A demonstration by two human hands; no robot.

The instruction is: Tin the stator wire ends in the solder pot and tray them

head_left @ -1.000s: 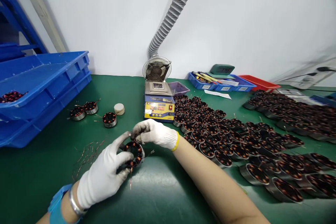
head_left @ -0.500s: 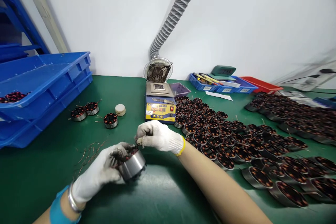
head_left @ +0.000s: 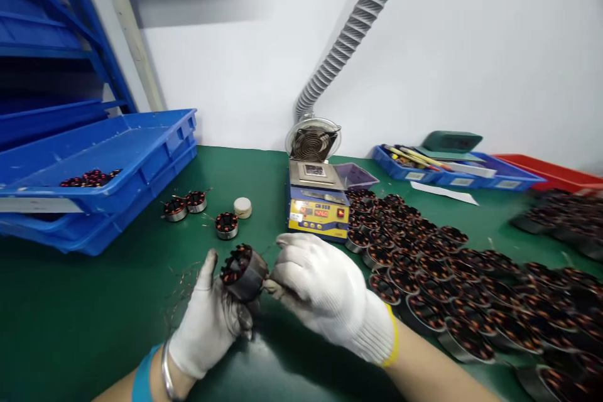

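In my gloved left hand (head_left: 211,320) is a motor stator (head_left: 252,276), a metal ring with dark and copper windings, tilted so its open end faces left. The fingers wrap under it and the thumb stands up at its left. My gloved right hand (head_left: 320,286) is closed in a pinch at the ring's right edge. What lies between those fingertips is too small to make out; a thin wire shows just above them. Loose copper wire clippings (head_left: 183,286) lie on the green table left of the stator.
Three stators (head_left: 227,226) stand by a round white pad (head_left: 242,207). Behind my hands is a yellow-blue solder pot (head_left: 318,217) under a grey duct hose (head_left: 348,38). Many stators (head_left: 433,282) crowd the right. Blue crates (head_left: 160,151) stand left; trays (head_left: 414,176) hold pens.
The stator has been turned in my left hand, its winding side now facing left. My right hand has shifted from its top to its right edge. The whole view has swung left.
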